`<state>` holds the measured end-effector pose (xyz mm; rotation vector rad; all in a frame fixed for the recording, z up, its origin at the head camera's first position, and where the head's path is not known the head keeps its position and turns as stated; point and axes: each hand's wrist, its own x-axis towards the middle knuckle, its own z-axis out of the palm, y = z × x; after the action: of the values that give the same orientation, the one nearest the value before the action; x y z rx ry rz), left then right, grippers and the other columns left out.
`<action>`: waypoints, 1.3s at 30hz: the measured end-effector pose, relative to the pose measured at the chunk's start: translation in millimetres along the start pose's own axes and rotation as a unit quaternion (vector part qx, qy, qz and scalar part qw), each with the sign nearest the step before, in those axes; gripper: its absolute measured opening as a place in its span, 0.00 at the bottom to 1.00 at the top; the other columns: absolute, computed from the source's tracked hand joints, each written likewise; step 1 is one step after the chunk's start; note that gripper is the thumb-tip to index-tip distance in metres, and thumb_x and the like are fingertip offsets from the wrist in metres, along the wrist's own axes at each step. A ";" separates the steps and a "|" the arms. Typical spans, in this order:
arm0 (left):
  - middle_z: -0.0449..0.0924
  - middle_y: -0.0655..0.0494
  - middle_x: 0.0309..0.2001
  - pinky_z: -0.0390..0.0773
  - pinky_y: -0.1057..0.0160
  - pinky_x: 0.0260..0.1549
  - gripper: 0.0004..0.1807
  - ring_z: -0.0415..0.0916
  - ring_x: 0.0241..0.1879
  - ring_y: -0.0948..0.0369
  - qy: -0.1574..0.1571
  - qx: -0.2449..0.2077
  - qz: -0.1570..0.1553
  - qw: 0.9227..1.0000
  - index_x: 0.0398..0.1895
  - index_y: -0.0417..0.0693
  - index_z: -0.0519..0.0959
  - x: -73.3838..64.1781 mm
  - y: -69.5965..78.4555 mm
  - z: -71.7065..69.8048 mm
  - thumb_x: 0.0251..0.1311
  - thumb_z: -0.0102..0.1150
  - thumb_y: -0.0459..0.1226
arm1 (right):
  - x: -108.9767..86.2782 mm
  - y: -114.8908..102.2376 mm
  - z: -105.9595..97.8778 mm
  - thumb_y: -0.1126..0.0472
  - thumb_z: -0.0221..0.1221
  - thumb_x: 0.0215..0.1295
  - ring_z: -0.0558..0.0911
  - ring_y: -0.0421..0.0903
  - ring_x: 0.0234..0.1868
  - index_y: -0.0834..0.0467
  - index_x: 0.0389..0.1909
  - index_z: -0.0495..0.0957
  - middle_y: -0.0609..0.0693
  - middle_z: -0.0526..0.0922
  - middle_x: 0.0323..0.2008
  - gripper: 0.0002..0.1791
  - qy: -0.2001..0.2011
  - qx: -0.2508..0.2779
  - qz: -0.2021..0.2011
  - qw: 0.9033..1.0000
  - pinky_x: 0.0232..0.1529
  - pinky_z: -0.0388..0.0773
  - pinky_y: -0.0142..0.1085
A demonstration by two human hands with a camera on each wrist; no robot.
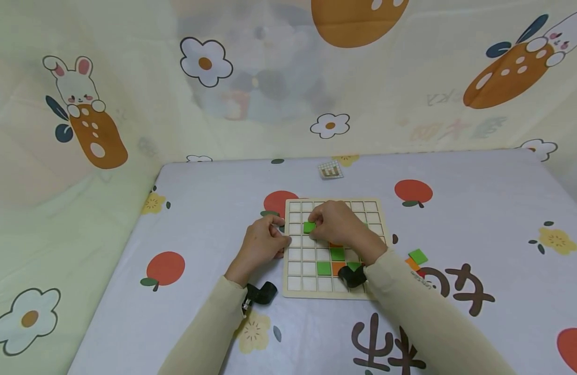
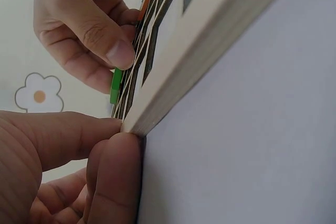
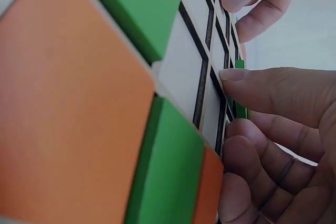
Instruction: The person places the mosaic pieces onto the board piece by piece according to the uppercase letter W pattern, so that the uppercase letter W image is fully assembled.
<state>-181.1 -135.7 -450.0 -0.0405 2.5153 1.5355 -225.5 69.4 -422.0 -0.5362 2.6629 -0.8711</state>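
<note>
Tile (image 1: 309, 227): green, at the upper-left squares of the board (image 1: 309, 284).
Right hand (image 1: 337, 225): grip pinching the tile between thumb and fingers, likely for fine control.
Left hand (image 1: 262, 240): grip pinching the board's left rim, probably to steady it.
Spares (image 1: 417, 256): beside the right sleeve (image 1: 424, 312), presumably for easy reach.
Table (image 1: 223, 198): pale cover, printed fruit, flowers, lettering; small card (image 1: 330, 170) beyond the board.
Room: pale printed cloth (image 1: 270, 140) behind and at left.
</note>
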 end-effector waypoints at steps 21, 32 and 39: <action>0.79 0.51 0.28 0.76 0.68 0.19 0.20 0.78 0.17 0.61 0.002 0.004 -0.008 1.000 0.57 0.37 0.78 0.2 1.5 0.2 0.62 0.69 0.30 | 1.3 -0.8 -0.6 0.65 0.71 0.59 0.76 0.44 0.29 0.62 0.48 0.88 0.48 0.80 0.24 0.15 -0.009 0.003 -0.004 1.000 0.38 0.75 0.38; 0.78 0.51 0.28 0.76 0.68 0.19 0.19 0.78 0.18 0.61 -0.001 0.000 -0.007 1.000 0.56 0.37 0.78 -0.4 0.6 0.1 0.63 0.68 0.30 | 0.5 -3.1 -1.1 0.64 0.71 0.59 0.75 0.44 0.29 0.62 0.48 0.87 0.48 0.80 0.24 0.16 -0.010 0.000 0.005 1.000 0.38 0.74 0.38; 0.79 0.51 0.28 0.76 0.68 0.19 0.20 0.78 0.18 0.61 -0.001 0.001 -0.006 1.000 0.57 0.37 0.78 -0.6 1.3 0.5 0.63 0.68 0.30 | 0.2 -3.5 -0.5 0.64 0.72 0.59 0.76 0.45 0.31 0.61 0.50 0.87 0.48 0.80 0.26 0.17 -0.010 -0.005 0.016 1.000 0.39 0.73 0.38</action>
<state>-180.5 -134.7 -448.9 -0.0533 2.5102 1.5292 -225.0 66.9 -419.4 -0.5014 2.6521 -0.8401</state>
